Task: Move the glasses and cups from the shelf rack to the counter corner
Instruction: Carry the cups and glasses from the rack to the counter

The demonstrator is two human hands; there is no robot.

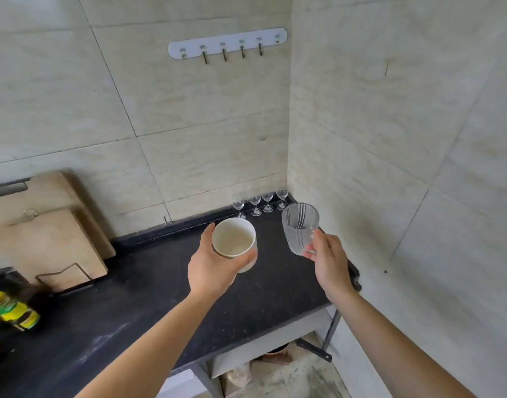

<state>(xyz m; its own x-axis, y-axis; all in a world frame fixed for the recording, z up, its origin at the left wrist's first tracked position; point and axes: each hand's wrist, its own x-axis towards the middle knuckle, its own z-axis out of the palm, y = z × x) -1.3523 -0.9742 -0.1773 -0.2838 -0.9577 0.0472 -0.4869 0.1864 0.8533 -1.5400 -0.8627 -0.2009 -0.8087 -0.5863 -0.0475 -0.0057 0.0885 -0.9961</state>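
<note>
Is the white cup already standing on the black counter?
No, the left hand holds the white cup in the air above the black counter, short of the wine glasses in the corner.

A white cup (234,239) shows a cream, faintly speckled inside. Beside it, a clear frosted glass (300,226) carries ribbed vertical lines. The tabletop (137,294) beneath is black with pale dusty smudges. Four clear, colourless wine glasses (259,201) stand in the corner. The wall tiles (189,124) are cream with soft beige marbling and thin dark grout lines. A white hook strip (227,43) bears dark hooks. Light tan wooden boards (45,234) lean at left, near green-and-yellow labelled jars (14,310).
</note>
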